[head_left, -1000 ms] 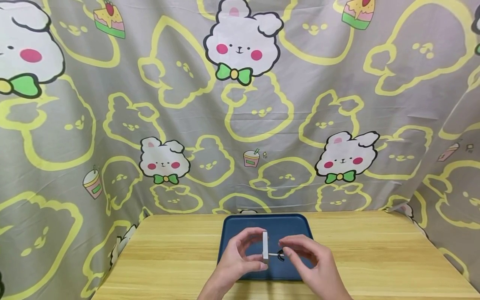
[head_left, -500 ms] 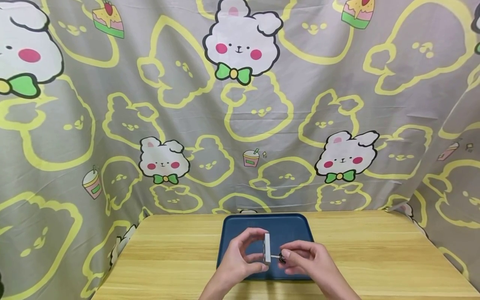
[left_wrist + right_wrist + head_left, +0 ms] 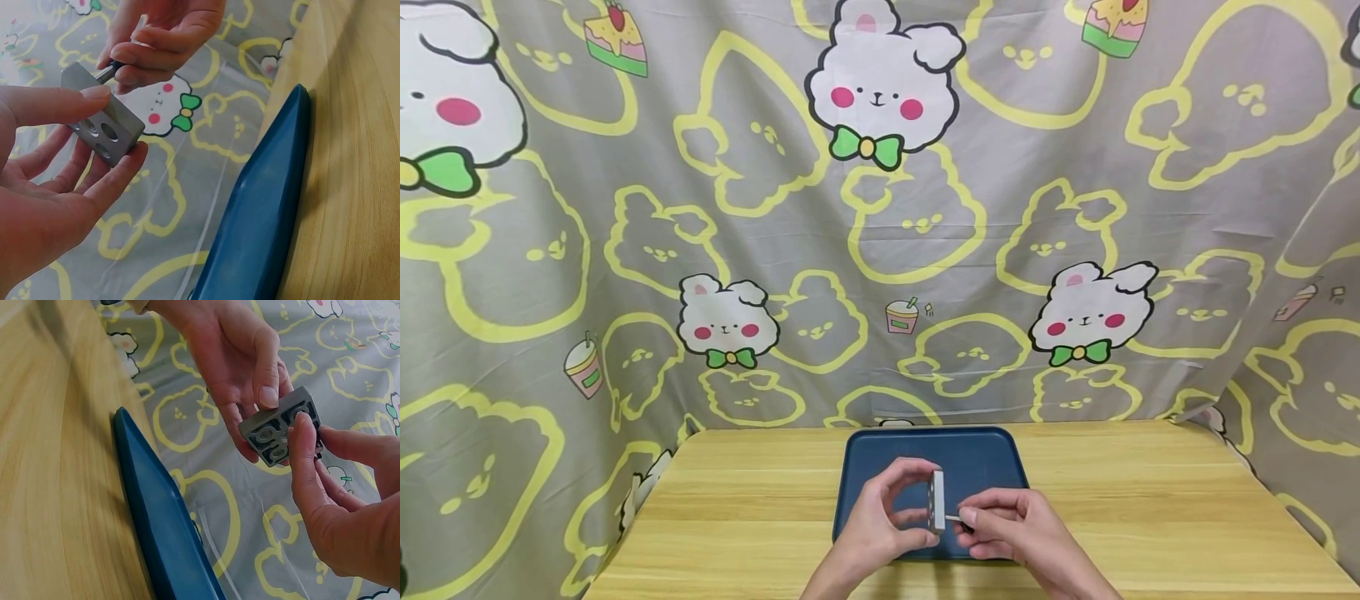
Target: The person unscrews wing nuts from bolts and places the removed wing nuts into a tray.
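A blue tray [image 3: 977,454] lies on a wood-grained table [image 3: 1150,508] before a rabbit-print grey cloth [image 3: 808,237] hanging in folds.

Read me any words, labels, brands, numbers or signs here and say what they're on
No readable text shows.
Gray block: no legible marks.
Metal rod: none legible.
Curtain: cartoon prints; any writing on its drink cups is too small to read.
Blue tray: no lettering visible.

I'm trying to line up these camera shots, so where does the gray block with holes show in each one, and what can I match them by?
Head: the gray block is low, just right of centre, in the left hand.
Left wrist: the gray block is left of centre, slightly above the middle.
Right wrist: the gray block is right of centre, slightly above the middle.
Shared landmark: the blue tray, seen in all three.
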Tool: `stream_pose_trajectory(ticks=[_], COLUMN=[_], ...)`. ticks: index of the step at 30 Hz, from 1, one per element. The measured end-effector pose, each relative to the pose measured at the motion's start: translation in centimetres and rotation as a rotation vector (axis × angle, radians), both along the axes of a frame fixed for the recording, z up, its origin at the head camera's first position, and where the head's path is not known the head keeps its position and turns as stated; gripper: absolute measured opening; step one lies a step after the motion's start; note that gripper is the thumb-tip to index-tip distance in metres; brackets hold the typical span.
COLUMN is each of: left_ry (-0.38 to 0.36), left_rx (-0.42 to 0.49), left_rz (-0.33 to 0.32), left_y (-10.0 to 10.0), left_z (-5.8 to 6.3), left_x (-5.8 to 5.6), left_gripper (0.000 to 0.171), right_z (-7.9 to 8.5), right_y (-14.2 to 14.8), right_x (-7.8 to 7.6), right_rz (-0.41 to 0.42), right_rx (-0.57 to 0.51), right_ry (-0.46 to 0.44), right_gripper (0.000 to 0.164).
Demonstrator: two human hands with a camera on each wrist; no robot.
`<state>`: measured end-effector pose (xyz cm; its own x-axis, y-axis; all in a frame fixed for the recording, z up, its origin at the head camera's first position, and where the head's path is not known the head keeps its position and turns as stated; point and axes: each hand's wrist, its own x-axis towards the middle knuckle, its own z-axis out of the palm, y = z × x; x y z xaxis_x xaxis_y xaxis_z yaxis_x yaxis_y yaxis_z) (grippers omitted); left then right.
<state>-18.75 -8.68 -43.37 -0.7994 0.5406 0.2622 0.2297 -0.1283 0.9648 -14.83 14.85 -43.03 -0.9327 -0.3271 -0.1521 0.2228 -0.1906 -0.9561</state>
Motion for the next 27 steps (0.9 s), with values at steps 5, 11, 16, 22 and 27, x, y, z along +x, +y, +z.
stream_pose_trajectory(ticks=[5, 11, 16, 22, 27], left_ry=[-0.006, -0.033, -0.073, -0.111, -0.135], left_rx=[0.002, 0.013, 0.026, 0.033, 0.042], left_rz=[0.000, 0.006, 0.011, 0.007, 0.002], left_y=[0.0, -0.1, -0.2, -0.3, -0.4], left_z=[0.0, -0.1, 0.0, 0.0, -0.1], left_x=[0.0, -0.1, -0.1, -0.1, -0.3], left_gripper=[0.066, 0.065, 0.064, 0.061, 0.060], right_z=[-0.1, -0.2, 0.0, 0.2, 0.0], right_y=[0.0, -0.2, -0.4, -0.9, -1.3], right_x=[0.0, 0.1, 0.4, 0.7, 1.0], right_rz=[0.008, -0.029, -0.065, -0.122, -0.183], right_rx=[-0.003, 0.082, 0.161, 0.245, 0.334], right_ry=[0.014, 0.118, 0.227, 0.357, 0.524], right_gripper=[0.028, 0.028, 0.029, 0.025, 0.017])
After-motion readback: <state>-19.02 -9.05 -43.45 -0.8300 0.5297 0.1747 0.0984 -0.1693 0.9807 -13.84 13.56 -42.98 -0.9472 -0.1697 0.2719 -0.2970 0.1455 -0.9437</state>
